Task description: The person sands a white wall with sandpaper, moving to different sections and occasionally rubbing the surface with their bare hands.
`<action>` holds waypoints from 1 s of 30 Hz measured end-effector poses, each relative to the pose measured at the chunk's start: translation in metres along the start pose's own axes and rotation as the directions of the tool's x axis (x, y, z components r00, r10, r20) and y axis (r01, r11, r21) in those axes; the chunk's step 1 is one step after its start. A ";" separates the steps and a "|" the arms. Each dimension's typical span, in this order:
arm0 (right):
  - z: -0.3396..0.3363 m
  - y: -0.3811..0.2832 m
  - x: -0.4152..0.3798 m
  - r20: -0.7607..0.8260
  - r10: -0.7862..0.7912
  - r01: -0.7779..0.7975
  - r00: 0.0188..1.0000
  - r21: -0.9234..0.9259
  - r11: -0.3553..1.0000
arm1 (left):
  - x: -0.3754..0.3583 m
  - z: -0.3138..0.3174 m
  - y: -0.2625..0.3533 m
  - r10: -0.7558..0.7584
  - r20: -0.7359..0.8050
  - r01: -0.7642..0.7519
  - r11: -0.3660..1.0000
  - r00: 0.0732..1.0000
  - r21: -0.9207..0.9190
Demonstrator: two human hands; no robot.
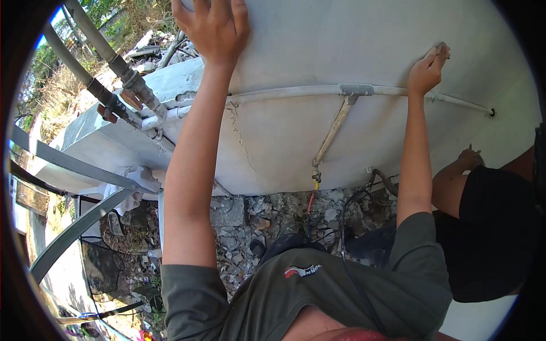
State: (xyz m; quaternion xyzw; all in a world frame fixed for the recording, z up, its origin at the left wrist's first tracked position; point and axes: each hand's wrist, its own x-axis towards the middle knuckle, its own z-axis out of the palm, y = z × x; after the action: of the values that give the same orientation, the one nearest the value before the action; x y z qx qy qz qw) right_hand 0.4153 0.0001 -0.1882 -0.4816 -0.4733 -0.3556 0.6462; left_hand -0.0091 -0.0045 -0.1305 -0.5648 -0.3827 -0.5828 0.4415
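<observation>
I see my left hand (215,25) pressed flat and open against the grey wall (341,40), fingers spread upward, holding nothing, high on the left part of the surface. My right hand (427,68) is farther right on the same wall, its fingers pinched together around something small at the tips; what it is I cannot tell, it is too small to make out. Just below that hand a white conduit pipe (284,92) runs across the wall from left to right, joined at a grey tee fitting (355,89), and a thinner branch pipe (333,132) drops diagonally from it toward the rubble (244,219) at the wall's foot, ending where coloured wires (311,199) come out. A crack (242,142) wanders down the plaster between my two arms. To the left, two heavier metal pipes (108,62) with couplings slant across the corner of the wall, and a white rag (132,182) lies near a steel frame bar (79,165). On the right, another person's hand (471,159) rests near the wall, their dark clothing crowding the space beside my right arm. My own grey shirt (318,290) fills the near foreground.
</observation>
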 end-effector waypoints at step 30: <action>0.044 -0.179 0.126 0.129 -0.819 0.818 0.559 0.077 0.570 | 0.003 -0.003 0.004 -0.002 0.018 0.001 0.999 1.000 0.037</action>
State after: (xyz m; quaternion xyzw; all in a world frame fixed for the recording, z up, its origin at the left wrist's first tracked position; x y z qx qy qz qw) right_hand 0.2770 -0.0091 -0.0129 -0.2297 -0.6912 -0.5755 0.3720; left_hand -0.0063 -0.0084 -0.1282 -0.5616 -0.3979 -0.5708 0.4477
